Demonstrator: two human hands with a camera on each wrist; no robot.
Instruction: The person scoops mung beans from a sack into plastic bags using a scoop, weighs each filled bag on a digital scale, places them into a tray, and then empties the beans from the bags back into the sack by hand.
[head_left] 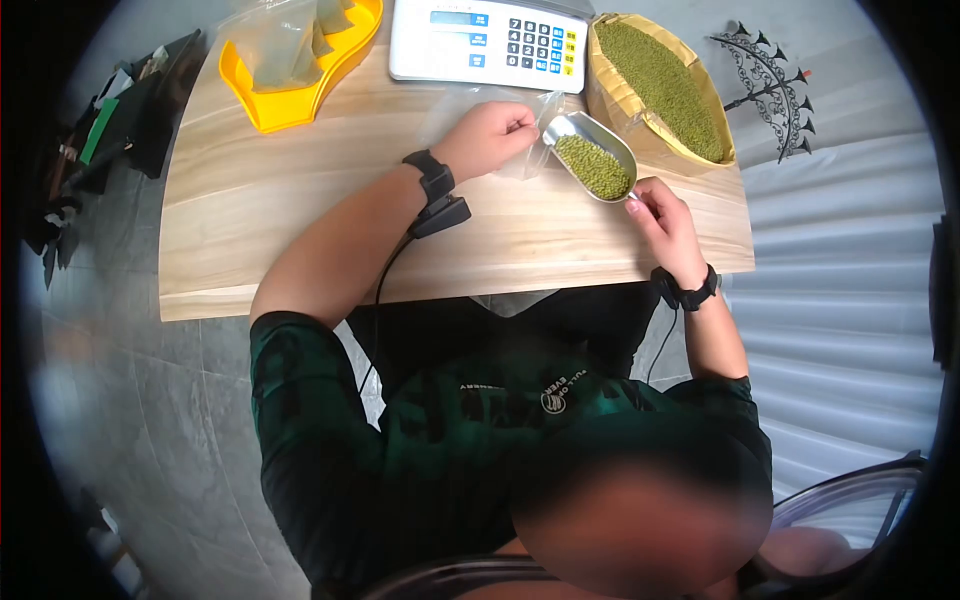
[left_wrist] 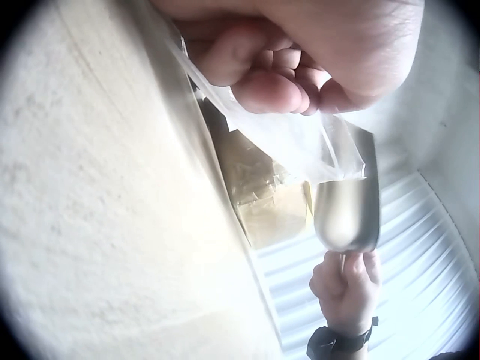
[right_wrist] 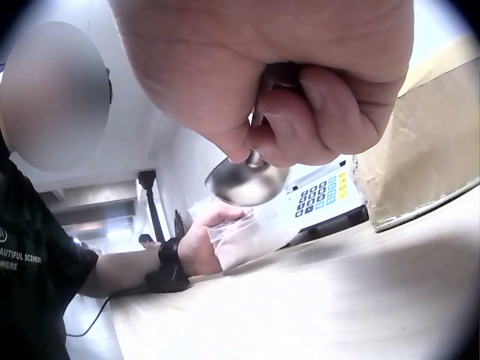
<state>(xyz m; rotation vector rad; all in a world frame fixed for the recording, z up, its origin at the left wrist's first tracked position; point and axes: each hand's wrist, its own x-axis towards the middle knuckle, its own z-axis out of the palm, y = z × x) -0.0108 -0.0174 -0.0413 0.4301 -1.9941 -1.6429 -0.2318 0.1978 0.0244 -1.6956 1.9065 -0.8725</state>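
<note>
The left hand pinched the bag, and close to it the right hand gripped the scoop, whose beans (loose, small) risked spilling onto the desk if the bag sagged.

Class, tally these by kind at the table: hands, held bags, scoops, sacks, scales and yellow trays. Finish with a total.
Hands: 2
Held bag: 1
Scoop: 1
Sack: 1
Scale: 1
Yellow tray: 1
Total: 7
</note>
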